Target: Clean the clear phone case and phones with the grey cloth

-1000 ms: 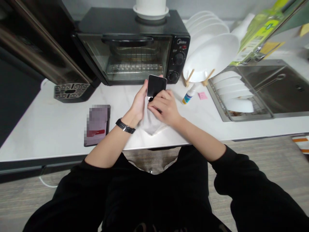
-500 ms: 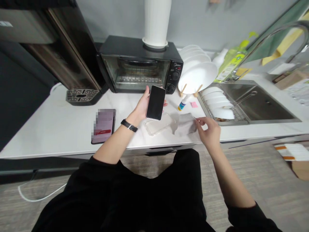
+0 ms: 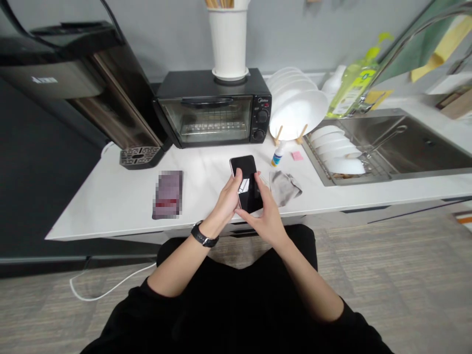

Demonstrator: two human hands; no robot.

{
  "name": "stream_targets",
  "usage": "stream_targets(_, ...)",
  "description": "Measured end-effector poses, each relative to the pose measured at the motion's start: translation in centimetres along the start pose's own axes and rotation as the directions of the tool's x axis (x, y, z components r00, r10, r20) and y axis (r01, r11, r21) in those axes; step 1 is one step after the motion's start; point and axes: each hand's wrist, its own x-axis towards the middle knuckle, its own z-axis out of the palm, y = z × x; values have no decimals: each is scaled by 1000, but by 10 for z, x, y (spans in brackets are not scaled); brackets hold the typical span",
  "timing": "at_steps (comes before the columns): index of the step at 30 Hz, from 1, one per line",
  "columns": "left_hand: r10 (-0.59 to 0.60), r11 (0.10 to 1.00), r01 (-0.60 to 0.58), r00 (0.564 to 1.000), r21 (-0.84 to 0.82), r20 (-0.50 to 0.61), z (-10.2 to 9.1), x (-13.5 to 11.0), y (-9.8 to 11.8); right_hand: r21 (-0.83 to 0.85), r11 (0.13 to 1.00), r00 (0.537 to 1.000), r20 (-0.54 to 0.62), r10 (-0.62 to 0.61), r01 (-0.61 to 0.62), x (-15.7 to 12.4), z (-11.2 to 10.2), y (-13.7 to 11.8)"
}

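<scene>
A dark-screened smartphone (image 3: 242, 164) is held between both hands above the counter's front edge. My left hand (image 3: 225, 200) grips its left side, thumb over the screen. On the right side and lower corner, the fingers of my right hand (image 3: 268, 212) close on the same phone. A pale reflection shows on the glass. Just right of the hands, a crumpled grey cloth (image 3: 285, 188) lies on the counter. Behind it stands a small spray bottle (image 3: 277, 155) beside a pink slip (image 3: 297, 156). The clear phone case seen earlier is mostly or wholly hidden behind the hands and phone.
On the left of the white counter (image 3: 110, 206) lies a flat purple device (image 3: 168, 195), its face blurred. A toaster oven (image 3: 217, 123) and a drinks dispenser (image 3: 138, 155) stand behind. White plates (image 3: 302, 115) and a sink (image 3: 424, 142) with bowls (image 3: 341, 152) are to the right.
My right hand has let go of the grey cloth, which now lies crumpled, and has moved left onto the phone. The phone has come down nearer to me. The view has shifted slightly.
</scene>
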Motion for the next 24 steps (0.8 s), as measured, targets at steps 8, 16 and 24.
stream_targets(8, 176, 739, -281, 958, 612, 227, -33, -8, -6, -62, 988, 989, -49, 138, -141, -6, -21, 16)
stream_targets(16, 176, 65, -352, 925, 934, 336, -75, -22, -16, -309, 922, 969, 5, 245, -232, -11, -61, 30)
stream_targets(24, 313, -217, -191, 915, 957, 254, -54, -70, -33, -349, 903, 947, 106, 304, -251, -21, -58, 13)
